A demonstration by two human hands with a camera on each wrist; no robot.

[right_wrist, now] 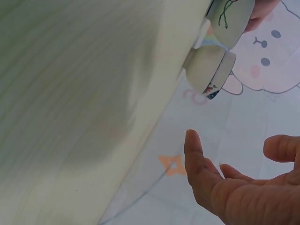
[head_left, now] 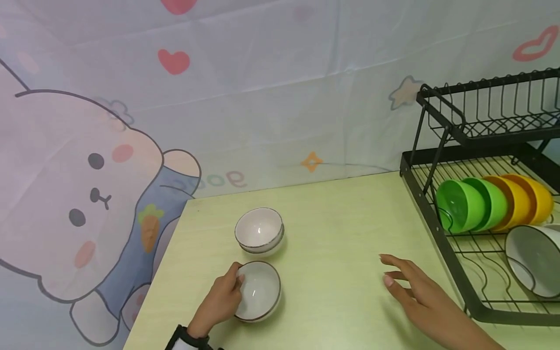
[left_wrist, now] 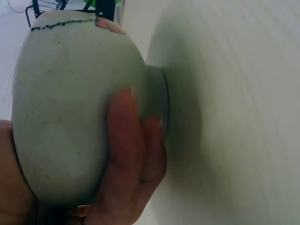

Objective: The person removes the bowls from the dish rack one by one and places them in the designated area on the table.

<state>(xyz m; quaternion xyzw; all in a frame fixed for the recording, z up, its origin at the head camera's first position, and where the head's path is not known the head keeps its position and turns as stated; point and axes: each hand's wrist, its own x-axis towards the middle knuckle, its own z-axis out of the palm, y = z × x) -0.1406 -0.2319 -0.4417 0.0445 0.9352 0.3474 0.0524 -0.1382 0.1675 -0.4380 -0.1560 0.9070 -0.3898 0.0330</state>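
Observation:
My left hand (head_left: 221,297) grips a white bowl (head_left: 261,291) by its left side, thumb over the brown rim. In the left wrist view, fingers (left_wrist: 125,140) curl under the wall of the bowl (left_wrist: 70,93), close to its foot, which sits low over the table. Just behind it stand two nested white bowls (head_left: 259,231), also with dark rims. My right hand (head_left: 422,299) hovers over the table's right part, fingers loosely bent and thumb apart, with nothing in it. The right wrist view shows this hand (right_wrist: 243,183) away from the bowls.
At the right stands a black two-tier dish rack (head_left: 437,253). Its lower tier holds green bowls (head_left: 461,206), yellow bowls (head_left: 535,199) and a white bowl (head_left: 531,260), all on their sides. A printed cloth (head_left: 280,112) hangs behind the pale table (head_left: 341,233).

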